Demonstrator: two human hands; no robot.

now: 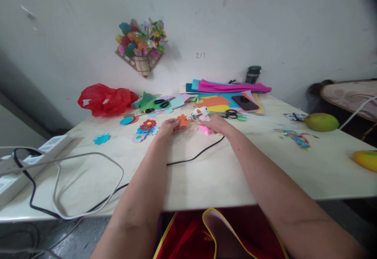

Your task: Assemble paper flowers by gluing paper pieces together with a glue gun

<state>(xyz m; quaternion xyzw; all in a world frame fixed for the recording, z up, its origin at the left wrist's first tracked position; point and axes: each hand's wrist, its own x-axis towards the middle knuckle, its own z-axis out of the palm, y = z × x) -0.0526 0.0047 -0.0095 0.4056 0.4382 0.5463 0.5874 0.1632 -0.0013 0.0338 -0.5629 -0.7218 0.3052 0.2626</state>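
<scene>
Pinched in the fingers of my left hand (169, 128) is an orange paper flower (183, 121), held just above the table. My right hand (214, 122) is wrapped round a white glue gun (201, 112), whose tip points left at the flower. A black cord runs from beneath my right wrist across the table. Bright pink material (205, 130) lies under my right hand. Left of my left hand rests a pile of cut flowers, with a red flower (147, 124) on top.
Black scissors (231, 113), a phone (245, 103) and coloured sheets (212, 103) lie behind my hands. A red bag (106, 99) is back left, a power strip (35, 165) left, and a mango (321, 122) right. Cables loop at the front left.
</scene>
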